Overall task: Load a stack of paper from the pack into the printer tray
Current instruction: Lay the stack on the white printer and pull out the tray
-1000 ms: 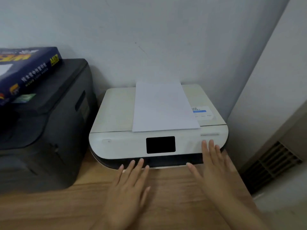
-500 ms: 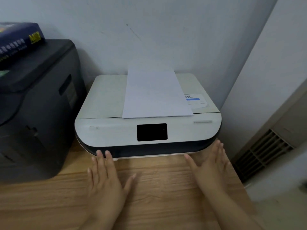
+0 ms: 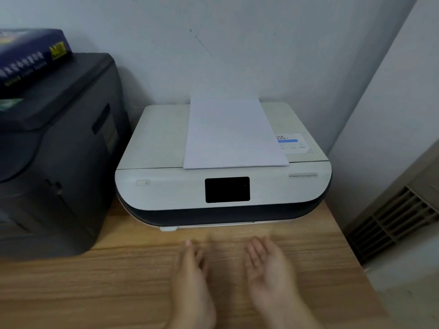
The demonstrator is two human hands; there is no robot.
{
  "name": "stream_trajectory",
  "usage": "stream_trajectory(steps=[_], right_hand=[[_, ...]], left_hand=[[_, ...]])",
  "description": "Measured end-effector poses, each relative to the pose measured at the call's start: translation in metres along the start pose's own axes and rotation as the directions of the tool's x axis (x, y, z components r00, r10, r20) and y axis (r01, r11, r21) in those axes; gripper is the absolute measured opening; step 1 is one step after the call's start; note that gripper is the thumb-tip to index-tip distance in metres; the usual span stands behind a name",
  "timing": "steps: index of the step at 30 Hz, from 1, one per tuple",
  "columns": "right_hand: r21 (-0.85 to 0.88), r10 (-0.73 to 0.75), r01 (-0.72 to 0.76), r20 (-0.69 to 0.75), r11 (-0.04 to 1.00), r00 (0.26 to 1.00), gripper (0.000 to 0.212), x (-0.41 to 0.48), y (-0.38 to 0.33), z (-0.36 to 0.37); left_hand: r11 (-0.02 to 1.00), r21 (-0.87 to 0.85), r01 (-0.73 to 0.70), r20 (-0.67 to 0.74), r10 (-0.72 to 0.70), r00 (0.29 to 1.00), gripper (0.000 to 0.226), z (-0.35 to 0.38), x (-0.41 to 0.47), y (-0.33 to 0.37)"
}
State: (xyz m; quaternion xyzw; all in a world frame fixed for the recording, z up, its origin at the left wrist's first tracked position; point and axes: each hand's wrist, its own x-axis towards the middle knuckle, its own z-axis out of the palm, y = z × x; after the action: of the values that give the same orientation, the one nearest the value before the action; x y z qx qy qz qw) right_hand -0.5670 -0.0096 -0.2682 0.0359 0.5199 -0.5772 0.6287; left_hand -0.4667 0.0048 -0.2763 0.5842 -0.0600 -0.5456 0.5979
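A white printer (image 3: 166, 191) with a dark screen stands on the wooden desk against the wall. A stack of white paper (image 3: 232, 134) lies flat on its lid. The tray edge (image 3: 213, 226) shows as a thin strip under the dark front band, pushed in. The dark blue paper pack (image 3: 31, 55) rests on the black printer at the left. My left hand (image 3: 193, 281) and my right hand (image 3: 268, 269) hover over the desk just in front of the tray, blurred, close together. Both hold nothing; the right palm faces up.
A large black printer (image 3: 59, 150) fills the left side of the desk (image 3: 95, 281). The desk's right edge drops off beside a wall with a vent grille (image 3: 392, 224) low down.
Both hands have drawn back from the printer's front corners and come together near the middle of the desk. The right palm has turned upward. The camera view shifted left.
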Motion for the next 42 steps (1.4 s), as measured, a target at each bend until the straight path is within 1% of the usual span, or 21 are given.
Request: stream_trajectory(steps=[1, 2, 3, 5, 10, 13, 14, 19, 23, 27, 29, 34, 39, 42], right_hand=[[0.074, 0.070, -0.072, 0.031, 0.995, 0.997, 0.043, 0.002, 0.001, 0.005], [0.116, 0.107, -0.111, 0.045, 0.987, 0.993, 0.042, 0.005, 0.001, 0.009], [0.140, 0.122, -0.127, 0.044, 0.982, 0.992, 0.042, 0.009, 0.000, 0.012], [0.160, 0.132, -0.137, 0.043, 0.978, 0.990, 0.041, 0.016, -0.002, 0.018], [0.027, 0.077, -0.078, 0.004, 0.997, 0.997, 0.039, 0.027, 0.000, 0.025], [-0.020, 0.035, -0.036, -0.016, 0.999, 0.999, 0.037, 0.032, 0.004, 0.025], [-0.034, 0.020, -0.021, -0.023, 0.999, 1.000, 0.037, 0.032, 0.005, 0.025], [-0.076, -0.022, 0.018, -0.054, 0.997, 0.998, 0.032, 0.033, 0.005, 0.028], [-0.057, 0.018, -0.022, -0.075, 0.998, 0.997, 0.033, 0.035, 0.001, 0.031], [-0.046, 0.044, -0.048, -0.087, 0.998, 0.995, 0.031, 0.036, -0.002, 0.032], [-0.055, 0.043, -0.048, -0.090, 0.997, 0.995, 0.029, 0.035, -0.003, 0.032], [-0.078, 0.057, -0.064, -0.098, 0.995, 0.994, 0.017, 0.034, -0.006, 0.032], [-0.097, 0.085, -0.098, -0.126, 0.991, 0.988, 0.020, 0.041, -0.009, 0.026], [-0.099, 0.052, -0.067, -0.150, 0.993, 0.987, 0.010, 0.043, -0.014, 0.019]], left_hand=[[0.986, -0.121, 0.111, 0.060, -0.104, 0.993, 0.046, 0.006, 0.001, 0.001], [0.963, -0.190, 0.193, 0.117, -0.173, 0.978, 0.047, 0.010, 0.003, 0.004], [0.944, -0.226, 0.240, 0.154, -0.208, 0.966, 0.048, 0.012, 0.008, 0.006], [0.934, -0.237, 0.266, 0.173, -0.229, 0.958, 0.045, 0.018, 0.017, 0.009], [0.972, -0.119, 0.200, 0.065, -0.194, 0.979, 0.033, 0.027, 0.028, 0.012], [0.982, -0.086, 0.168, 0.011, -0.168, 0.986, 0.014, 0.031, 0.025, 0.014], [0.983, -0.083, 0.162, -0.007, -0.163, 0.987, 0.012, 0.033, 0.024, 0.015], [0.989, -0.072, 0.127, -0.056, -0.132, 0.990, 0.015, 0.038, 0.021, 0.013], [0.987, -0.101, 0.127, -0.059, -0.133, 0.989, 0.016, 0.039, 0.021, 0.011], [0.988, -0.089, 0.129, -0.060, -0.135, 0.989, 0.007, 0.038, 0.023, 0.010], [0.990, -0.074, 0.118, -0.078, -0.123, 0.989, 0.014, 0.037, 0.025, 0.012], [0.990, -0.062, 0.123, -0.094, -0.129, 0.987, 0.018, 0.037, 0.029, 0.014], [0.992, -0.029, 0.122, -0.132, -0.125, 0.983, 0.012, 0.036, 0.033, 0.014], [0.991, 0.006, 0.134, -0.143, -0.132, 0.981, 0.022, 0.034, 0.033, 0.016]])
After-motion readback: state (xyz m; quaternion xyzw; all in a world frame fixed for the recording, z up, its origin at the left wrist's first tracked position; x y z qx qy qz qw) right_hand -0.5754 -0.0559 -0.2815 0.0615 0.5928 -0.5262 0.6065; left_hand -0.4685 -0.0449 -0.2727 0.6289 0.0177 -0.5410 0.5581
